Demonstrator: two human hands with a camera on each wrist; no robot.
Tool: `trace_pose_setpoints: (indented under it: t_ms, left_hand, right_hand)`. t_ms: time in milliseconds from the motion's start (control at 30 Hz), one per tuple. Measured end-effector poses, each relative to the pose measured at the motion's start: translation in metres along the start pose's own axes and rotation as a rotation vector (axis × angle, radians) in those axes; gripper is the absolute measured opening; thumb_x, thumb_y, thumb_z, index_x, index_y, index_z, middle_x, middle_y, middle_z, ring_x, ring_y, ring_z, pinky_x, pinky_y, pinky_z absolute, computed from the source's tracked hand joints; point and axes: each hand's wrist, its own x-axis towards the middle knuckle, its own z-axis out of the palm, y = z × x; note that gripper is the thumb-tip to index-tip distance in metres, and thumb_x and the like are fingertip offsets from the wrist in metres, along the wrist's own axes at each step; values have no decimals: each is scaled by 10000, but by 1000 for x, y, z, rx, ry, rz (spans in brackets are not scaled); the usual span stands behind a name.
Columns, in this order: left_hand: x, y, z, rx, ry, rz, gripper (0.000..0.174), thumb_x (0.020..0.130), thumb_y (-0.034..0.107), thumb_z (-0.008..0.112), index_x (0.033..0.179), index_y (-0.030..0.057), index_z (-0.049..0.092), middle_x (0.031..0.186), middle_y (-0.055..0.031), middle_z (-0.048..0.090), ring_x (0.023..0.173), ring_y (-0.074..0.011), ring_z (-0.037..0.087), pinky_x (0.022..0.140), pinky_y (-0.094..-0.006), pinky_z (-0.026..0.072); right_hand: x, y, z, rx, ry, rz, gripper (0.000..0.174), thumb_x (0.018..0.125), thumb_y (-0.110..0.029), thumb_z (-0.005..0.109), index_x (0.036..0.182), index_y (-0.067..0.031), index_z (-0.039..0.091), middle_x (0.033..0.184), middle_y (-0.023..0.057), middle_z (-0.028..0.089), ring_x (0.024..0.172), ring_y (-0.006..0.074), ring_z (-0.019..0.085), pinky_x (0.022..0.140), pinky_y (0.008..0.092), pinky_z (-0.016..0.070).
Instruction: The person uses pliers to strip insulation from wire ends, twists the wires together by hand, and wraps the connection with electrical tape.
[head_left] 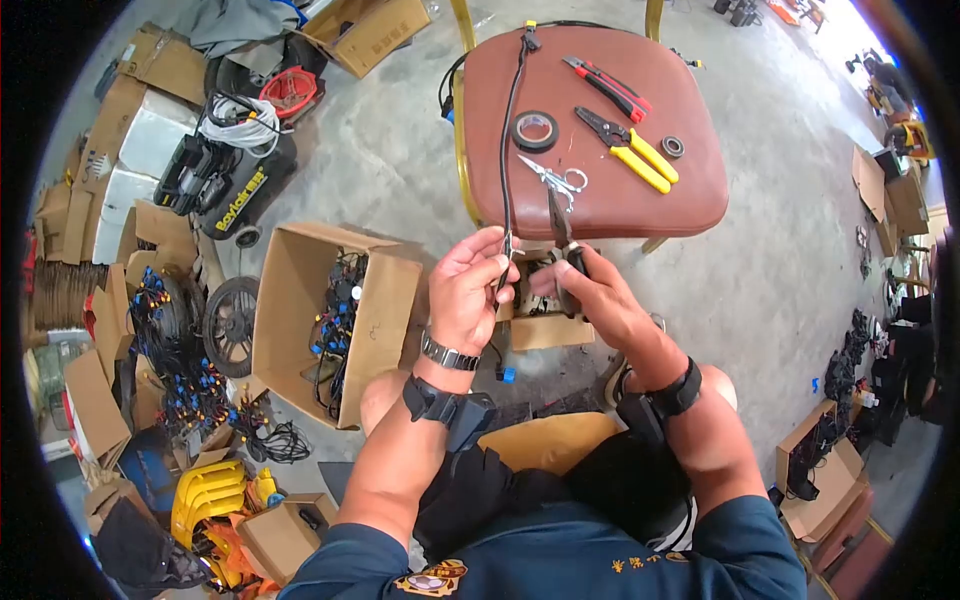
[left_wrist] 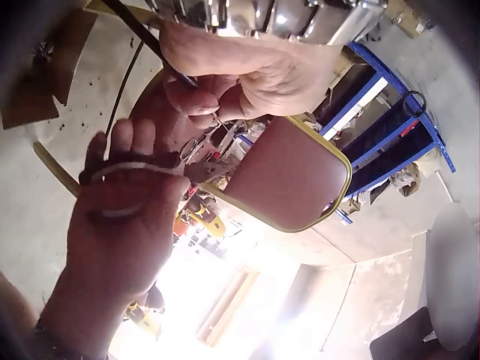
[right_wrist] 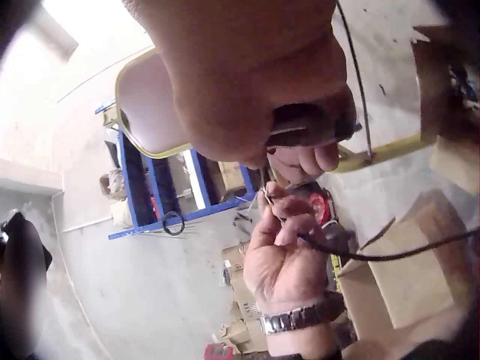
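Note:
My left hand [head_left: 468, 282] pinches a black cable [head_left: 509, 150] near its stripped end, where thin light wires poke out past the fingertips. The cable runs up across the red-brown padded chair seat [head_left: 690, 190]. My right hand [head_left: 612, 305] grips dark-handled scissors [head_left: 561, 222], fingers curled in the handles, the blades pointing toward the seat. In the right wrist view, the bared wire end [right_wrist: 268, 196] sits just below the scissors. On the seat lie a roll of black tape [head_left: 520, 141], small folding scissors [head_left: 550, 178], yellow-handled wire strippers [head_left: 642, 163], a red utility knife [head_left: 612, 92] and a bearing [head_left: 673, 147].
A cardboard box [head_left: 385, 330] holding cables with blue connectors stands left of my legs. Beyond it are a spoked wheel [head_left: 232, 325], a black compressor [head_left: 240, 195] and more cable bundles [head_left: 190, 385]. A smaller open box [head_left: 550, 333] sits below my hands. Boxes [head_left: 825, 480] stand at right.

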Motion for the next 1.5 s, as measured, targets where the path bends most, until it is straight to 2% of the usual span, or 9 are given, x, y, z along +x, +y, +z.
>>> trace_pose_setpoints:
  t_ms: [133,300,433,933,1133,1300,1400,1433,1500]
  left_hand:
    - [-2,-1,1,-52,-13,-3,306,888,-64,536,1178,17,591,1066,-142,677,742,-168,625,532,-251,459]
    - [-3,0,-4,-106,-50,29,296,903,-59,538,1183,19,591,1079,-145,671,773,-167,623,551,-253,476]
    - [-3,-1,-4,-92,-46,54,300,910,-55,533,1195,22,587,1088,-134,669,781,-165,623,566,-256,496]
    - [-18,-16,10,285,78,146,322,913,15,618,1224,-40,557,977,-123,686,653,-120,606,500,-225,467]
    - [-18,-12,5,192,62,138,295,928,34,607,1213,-35,577,871,-104,676,532,-99,556,407,-207,383]
    - [-21,-2,3,201,90,143,276,931,47,596,1196,-30,602,838,-97,664,492,-96,522,387,-203,341]
    - [-23,5,2,203,104,121,283,928,43,586,1200,-32,603,821,-93,654,482,-97,510,384,-205,337]
    - [-24,7,3,205,108,107,285,927,43,581,1201,-33,603,814,-90,650,478,-98,506,382,-205,336]
    - [-24,10,3,193,98,90,291,927,46,573,1206,-33,601,803,-85,642,473,-98,499,379,-207,334]
  right_hand:
    - [-8,6,37,167,9,139,268,981,-217,527,1171,-29,546,1018,60,677,912,129,605,772,281,464]
    - [-6,56,57,438,-89,287,257,926,-180,628,1126,-45,540,945,37,650,792,101,569,688,255,448]
    - [-7,61,60,344,-110,173,312,852,-68,710,1081,-6,507,887,40,607,778,112,582,660,289,488]
    - [-6,50,57,312,-63,202,290,858,-98,706,1023,-40,475,852,25,573,711,120,582,591,276,497]
    - [-7,48,51,243,-81,143,307,866,-141,701,1079,-15,519,904,47,613,757,125,609,651,270,499]
    - [2,47,22,-95,-78,-47,490,891,-149,643,1317,16,468,980,68,637,891,133,598,797,294,480]
    - [-6,12,17,-334,18,-103,518,912,-128,598,1370,31,414,1015,154,643,926,210,619,840,345,483]
    - [-3,22,10,-542,78,-328,541,901,-80,567,1394,37,377,1093,237,608,1019,336,600,924,417,454]
    - [-4,18,4,-790,136,-450,577,875,-54,572,1404,38,359,1147,258,573,1067,395,554,951,450,430]
